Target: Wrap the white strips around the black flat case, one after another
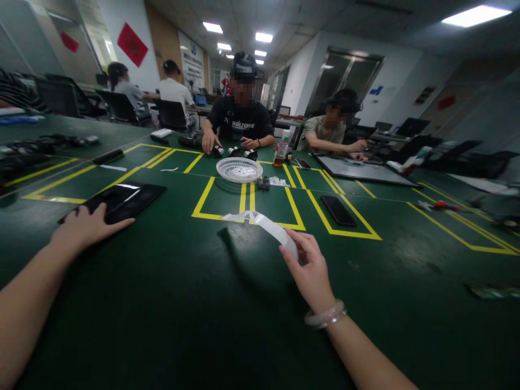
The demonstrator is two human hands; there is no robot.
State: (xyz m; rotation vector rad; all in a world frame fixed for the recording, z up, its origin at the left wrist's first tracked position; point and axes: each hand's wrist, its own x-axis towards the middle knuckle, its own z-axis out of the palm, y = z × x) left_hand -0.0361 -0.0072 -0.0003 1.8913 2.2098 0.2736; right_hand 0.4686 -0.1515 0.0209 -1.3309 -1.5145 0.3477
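Note:
My right hand [306, 262] pinches one end of a curved white strip [270, 226] between thumb and fingers, raised above the green table [170, 303]. The strip's other end points left, past a yellow tape outline. At the left, my left hand [87, 225] lies with fingers spread on the near left part of a flat, glossy black panel [136, 201]. Farther off, a white slotted round basket [239, 169] sits at the table's middle, with a small dark part [264, 183] beside it.
A black phone [338, 210] lies right of the strip. Beyond the basket stands a bottle [280, 151]. Two people sit across the table, one behind a large flat panel [365, 169]. Dark items [49, 146] line the left side; red-handled tools [444, 206] lie right.

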